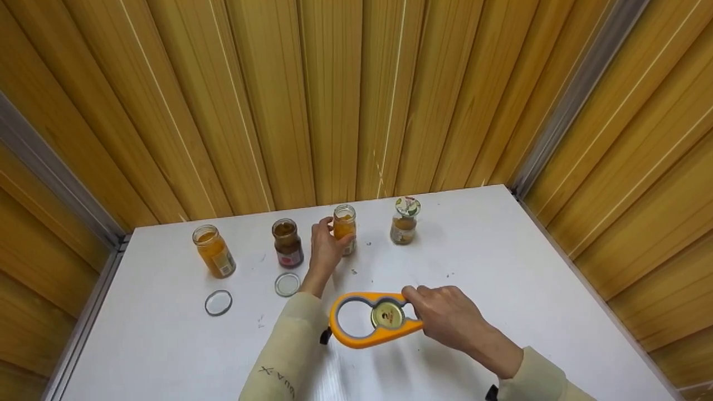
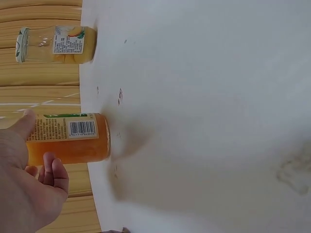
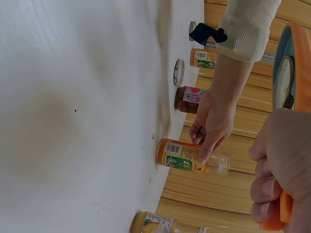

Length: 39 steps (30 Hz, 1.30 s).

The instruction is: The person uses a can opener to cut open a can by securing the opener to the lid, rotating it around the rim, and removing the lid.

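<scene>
My left hand [image 1: 327,245] has its thumb and fingers around an open glass jar of orange preserve [image 1: 345,225], which stands upright near the back of the table. Its barcode label [image 2: 82,128] shows in the left wrist view. Over the table's front half, my right hand [image 1: 448,314] grips the handles of an orange jar opener [image 1: 356,341] with a grey inner edge. A gold lid [image 1: 388,315] sits inside the opener's smaller hole. In the right wrist view the opener [image 3: 302,63] is partly cut off.
Left of the held jar stand an open jar of dark preserve [image 1: 288,250] and another open orange jar [image 1: 216,253]. Two lids, one nearer [image 1: 287,284] and one further left [image 1: 218,303], lie before them. A lidded jar [image 1: 404,225] stands at right. Wood-patterned walls enclose the white table [image 1: 501,267].
</scene>
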Each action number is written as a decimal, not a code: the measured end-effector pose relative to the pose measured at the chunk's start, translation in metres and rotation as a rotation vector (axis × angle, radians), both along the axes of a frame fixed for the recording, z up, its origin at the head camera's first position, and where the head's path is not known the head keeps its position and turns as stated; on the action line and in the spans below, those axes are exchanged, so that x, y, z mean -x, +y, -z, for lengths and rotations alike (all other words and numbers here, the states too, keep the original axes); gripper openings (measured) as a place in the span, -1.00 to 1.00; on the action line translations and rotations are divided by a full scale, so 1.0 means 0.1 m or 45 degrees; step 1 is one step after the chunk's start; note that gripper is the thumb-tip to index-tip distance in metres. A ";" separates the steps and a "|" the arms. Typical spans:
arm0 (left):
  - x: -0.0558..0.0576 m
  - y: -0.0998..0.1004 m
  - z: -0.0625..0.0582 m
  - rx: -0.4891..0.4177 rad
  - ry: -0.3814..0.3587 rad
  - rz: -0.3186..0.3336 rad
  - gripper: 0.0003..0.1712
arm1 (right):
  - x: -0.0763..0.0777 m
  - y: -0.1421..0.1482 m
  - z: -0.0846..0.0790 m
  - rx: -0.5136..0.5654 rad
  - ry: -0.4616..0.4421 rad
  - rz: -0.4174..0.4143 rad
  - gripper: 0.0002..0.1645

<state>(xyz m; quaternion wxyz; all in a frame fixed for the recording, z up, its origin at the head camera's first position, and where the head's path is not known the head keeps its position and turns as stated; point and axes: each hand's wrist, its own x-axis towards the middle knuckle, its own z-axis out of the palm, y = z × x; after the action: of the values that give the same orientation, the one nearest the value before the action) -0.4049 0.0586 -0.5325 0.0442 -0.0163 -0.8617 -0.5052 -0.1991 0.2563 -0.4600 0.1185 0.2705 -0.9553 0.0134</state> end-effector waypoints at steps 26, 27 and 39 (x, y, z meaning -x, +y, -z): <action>-1.03 -0.40 -0.31 -0.575 -0.502 0.369 -0.47 | -0.03 -0.12 -0.10 -0.033 0.053 -0.020 -0.55; -1.11 -0.42 -0.32 -0.650 -0.582 0.399 -0.48 | -0.03 -0.12 -0.11 -0.033 0.054 -0.020 -0.55; -1.87 -0.60 -0.51 -1.171 -0.860 0.630 -0.62 | -0.07 -0.13 -0.12 0.001 0.107 -0.058 -0.61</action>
<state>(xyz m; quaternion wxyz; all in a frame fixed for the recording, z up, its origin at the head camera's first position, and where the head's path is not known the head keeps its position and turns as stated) -0.2181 -0.0016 -0.4816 -0.3468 -0.0342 -0.4928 -0.7973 -0.1922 0.2428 -0.4482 0.1581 0.2926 -0.9431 0.0050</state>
